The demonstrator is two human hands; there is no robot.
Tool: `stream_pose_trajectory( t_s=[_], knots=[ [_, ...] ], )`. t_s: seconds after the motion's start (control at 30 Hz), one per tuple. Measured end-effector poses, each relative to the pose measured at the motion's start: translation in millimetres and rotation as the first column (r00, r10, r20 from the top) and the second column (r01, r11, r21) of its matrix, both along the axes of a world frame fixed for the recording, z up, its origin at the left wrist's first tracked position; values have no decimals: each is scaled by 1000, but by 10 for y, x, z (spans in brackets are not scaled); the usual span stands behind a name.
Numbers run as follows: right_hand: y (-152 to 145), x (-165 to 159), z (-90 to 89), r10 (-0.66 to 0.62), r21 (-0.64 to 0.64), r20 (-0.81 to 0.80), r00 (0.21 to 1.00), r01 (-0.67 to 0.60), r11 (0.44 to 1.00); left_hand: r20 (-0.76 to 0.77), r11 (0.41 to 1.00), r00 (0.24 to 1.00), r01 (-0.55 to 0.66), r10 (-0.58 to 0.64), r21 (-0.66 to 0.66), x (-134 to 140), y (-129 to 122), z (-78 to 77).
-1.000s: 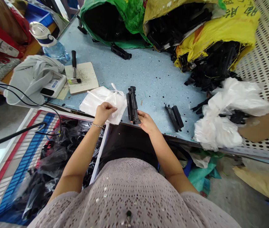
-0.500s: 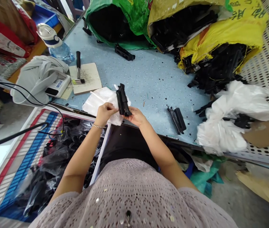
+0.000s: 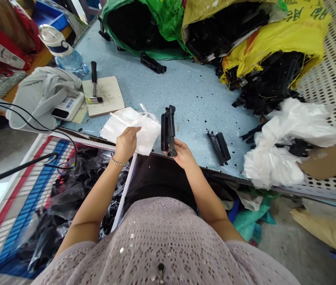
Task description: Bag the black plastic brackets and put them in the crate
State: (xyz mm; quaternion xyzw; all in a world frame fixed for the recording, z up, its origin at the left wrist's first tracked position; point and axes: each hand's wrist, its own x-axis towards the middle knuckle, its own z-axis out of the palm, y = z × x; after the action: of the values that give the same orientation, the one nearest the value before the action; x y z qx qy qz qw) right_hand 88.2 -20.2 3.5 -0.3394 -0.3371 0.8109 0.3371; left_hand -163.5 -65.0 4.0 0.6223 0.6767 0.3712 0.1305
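Observation:
My right hand (image 3: pixel 184 155) grips the lower end of a long black plastic part (image 3: pixel 168 128), which has two parallel bars and points away from me over the table edge. Left of it, my left hand (image 3: pixel 126 145) rests at a flat stack of thin white plastic bags (image 3: pixel 146 134). Its fingers are drawn together on the bag film, and the thumb is mostly hidden. A second black part (image 3: pixel 219 148) of similar shape lies on the blue table to the right. Another black part (image 3: pixel 153 63) lies farther back.
Green (image 3: pixel 170 27) and yellow (image 3: pixel 301 35) sacks of black parts line the back. A hammer (image 3: pixel 94 79) lies on a board (image 3: pixel 111 97), near a water bottle (image 3: pixel 67 55). Crumpled white bags (image 3: pixel 274 166) lie right. A striped bag (image 3: pixel 22 221) holds wrapped parts below left.
My left hand has let go of the black part and now touches the white bags. My right hand has carried the part to the right, uncovering more of the stack.

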Motion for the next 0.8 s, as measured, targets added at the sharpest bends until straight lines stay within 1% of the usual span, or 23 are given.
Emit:
stream_pose_trajectory(
  t_s=[0.07, 0.13, 0.17, 0.2, 0.27, 0.3, 0.33, 0.37, 0.43, 0.5, 0.53, 0.57, 0.6, 0.67, 0.73, 0.77, 0.8],
  knots=[
    [-139, 98, 50, 166, -72, -53, 985, -169, 983, 84, 997, 995, -52, 57, -61, 52, 9, 45],
    [-255, 144, 50, 325, -162, -109, 940, -339, 927, 119, 991, 988, -86, 98, -103, 94, 21, 72],
    [-297, 148, 32, 359, -203, -127, 925, -379, 903, 111, 991, 988, -99, 109, -96, 108, 25, 75],
    [-324, 143, 6, 355, -240, -138, 925, -379, 894, 91, 991, 989, -111, 117, -69, 116, 27, 71],
    [-342, 131, -53, 266, -293, -145, 953, -298, 908, 38, 993, 992, -116, 117, -6, 116, 23, 48],
    [-337, 131, -79, 216, -310, -149, 965, -253, 917, 8, 995, 995, -101, 101, 8, 110, 18, 33],
    [-328, 135, -100, 178, -321, -160, 971, -222, 921, -26, 997, 997, -74, 75, 3, 103, 13, 19],
    [-318, 143, -114, 166, -334, -181, 969, -219, 917, -61, 999, 997, -42, 41, -17, 98, 10, 8],
    [-304, 153, -128, 195, -375, -236, 952, -274, 886, -121, 997, 992, 9, -18, -71, 100, 9, -4],
    [-299, 129, -133, 232, -419, -295, 927, -344, 840, -150, 995, 988, 19, -34, -99, 127, 13, -1],
    [-295, 100, -137, 235, -430, -318, 919, -361, 828, -158, 995, 987, 22, -38, -102, 150, 13, 5],
    [-288, 59, -142, 227, -430, -330, 916, -360, 828, -164, 994, 985, 29, -45, -101, 178, 8, 14],
    [-275, 9, -148, 212, -418, -327, 921, -342, 842, -169, 994, 984, 49, -65, -99, 208, -5, 23],
    [-234, -96, -152, 187, -377, -265, 946, -280, 883, -165, 985, 973, 150, -163, -88, 276, -56, 48],
    [-188, -178, -126, 144, -306, -116, 983, -173, 936, -128, 945, 936, 321, -327, -69, 348, -140, 91],
    [-175, -202, -95, 108, -241, -13, 994, -108, 965, -98, 909, 904, 413, -417, -56, 385, -192, 128],
    [-177, -213, -49, 66, -146, 98, 993, -51, 988, -66, 868, 865, 495, -497, -46, 421, -250, 179]
  ],
)
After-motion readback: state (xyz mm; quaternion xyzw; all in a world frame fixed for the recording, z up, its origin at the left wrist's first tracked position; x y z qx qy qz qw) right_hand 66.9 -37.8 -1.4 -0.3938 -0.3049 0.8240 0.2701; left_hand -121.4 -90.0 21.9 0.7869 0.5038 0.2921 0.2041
